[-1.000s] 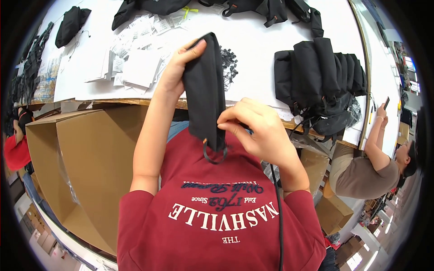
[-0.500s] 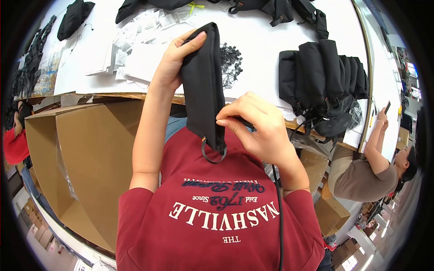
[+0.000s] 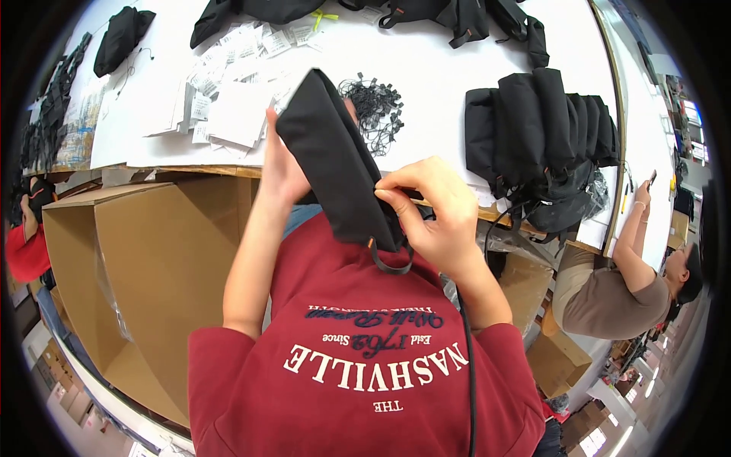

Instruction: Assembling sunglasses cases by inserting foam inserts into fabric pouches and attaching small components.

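Observation:
A long black fabric pouch (image 3: 331, 152) is held tilted in front of my chest, its far end leaning left. My left hand (image 3: 285, 169) grips it from behind and below; the thumb shows at its left edge and a fingertip past its right edge, the other fingers being hidden. Thumb and forefinger of my right hand (image 3: 442, 206) pinch the pouch's right edge, near its lower half. Whatever small part sits between those fingertips is too covered to make out. A short dark strap loop (image 3: 392, 270) with a small orange tab hangs from the near end.
On the white table (image 3: 434, 84) lie a heap of small black cord pieces (image 3: 375, 110), white tags (image 3: 244, 57) and a row of black pouches (image 3: 544, 126). A large cardboard box (image 3: 164, 266) stands at left. Another person (image 3: 620, 305) is at the right.
The pouch has come lower and its far end has swung left, its broad face turning upward. My left hand has shifted from its top to behind it. My right hand keeps its pinch.

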`<state>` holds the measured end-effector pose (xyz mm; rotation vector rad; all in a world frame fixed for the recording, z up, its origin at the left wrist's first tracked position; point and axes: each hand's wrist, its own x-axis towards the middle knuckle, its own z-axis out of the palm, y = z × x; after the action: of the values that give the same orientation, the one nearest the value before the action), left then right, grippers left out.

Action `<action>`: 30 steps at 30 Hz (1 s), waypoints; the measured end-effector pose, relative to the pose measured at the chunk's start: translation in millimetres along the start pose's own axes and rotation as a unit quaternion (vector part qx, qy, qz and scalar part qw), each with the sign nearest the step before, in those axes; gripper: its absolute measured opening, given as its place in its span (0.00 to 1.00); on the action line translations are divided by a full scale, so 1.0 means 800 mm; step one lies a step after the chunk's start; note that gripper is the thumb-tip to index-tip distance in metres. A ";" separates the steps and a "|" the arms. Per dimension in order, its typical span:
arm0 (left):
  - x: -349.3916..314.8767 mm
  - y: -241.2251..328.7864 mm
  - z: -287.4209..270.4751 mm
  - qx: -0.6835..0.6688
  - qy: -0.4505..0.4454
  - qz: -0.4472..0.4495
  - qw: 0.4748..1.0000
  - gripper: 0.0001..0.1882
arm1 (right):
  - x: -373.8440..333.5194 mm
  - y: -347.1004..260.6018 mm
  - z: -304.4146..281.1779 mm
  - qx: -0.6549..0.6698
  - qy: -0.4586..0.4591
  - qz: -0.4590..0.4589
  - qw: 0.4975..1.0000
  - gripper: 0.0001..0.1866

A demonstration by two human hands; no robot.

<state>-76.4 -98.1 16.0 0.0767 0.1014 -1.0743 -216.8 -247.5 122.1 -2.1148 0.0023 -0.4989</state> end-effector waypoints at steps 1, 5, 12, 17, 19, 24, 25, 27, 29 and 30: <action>-0.023 -0.018 -0.008 0.008 0.037 -0.024 0.999 0.36 | -0.003 0.007 0.004 -0.020 0.018 -0.014 1.000 0.07; -0.059 -0.039 -0.017 0.114 0.198 -0.039 0.973 0.27 | -0.013 0.015 0.013 -0.002 -0.029 0.005 1.000 0.06; -0.026 -0.018 0.010 0.272 0.178 0.029 0.945 0.17 | -0.014 0.006 0.006 0.016 -0.119 0.008 0.993 0.07; -0.034 -0.024 0.039 0.371 0.141 -0.018 0.918 0.21 | 0.000 0.009 -0.011 0.004 -0.085 0.010 0.996 0.07; -0.036 -0.022 0.038 0.398 0.137 -0.064 0.905 0.27 | 0.007 0.009 -0.016 -0.014 -0.061 -0.012 0.998 0.07; -0.045 -0.027 0.034 0.385 0.124 -0.085 0.910 0.30 | 0.020 0.021 -0.024 -0.031 0.029 -0.003 0.999 0.07; -0.044 -0.026 0.032 0.366 0.122 -0.083 0.919 0.30 | 0.021 0.022 -0.024 -0.031 0.028 -0.003 0.999 0.07; -0.045 -0.025 0.031 0.346 0.121 -0.079 0.927 0.30 | 0.020 0.027 -0.021 -0.046 -0.025 0.015 0.999 0.08; -0.046 -0.023 0.030 0.364 0.115 -0.080 0.921 0.28 | 0.014 0.029 -0.019 -0.036 -0.034 0.032 0.998 0.09; -0.046 -0.025 0.032 0.364 0.115 -0.080 0.921 0.28 | 0.012 0.029 -0.018 -0.026 -0.043 0.050 0.997 0.10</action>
<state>-109.9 -78.2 45.7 0.8819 -0.0889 -1.2172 -209.2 -274.1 114.2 -2.1725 0.0725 -0.3508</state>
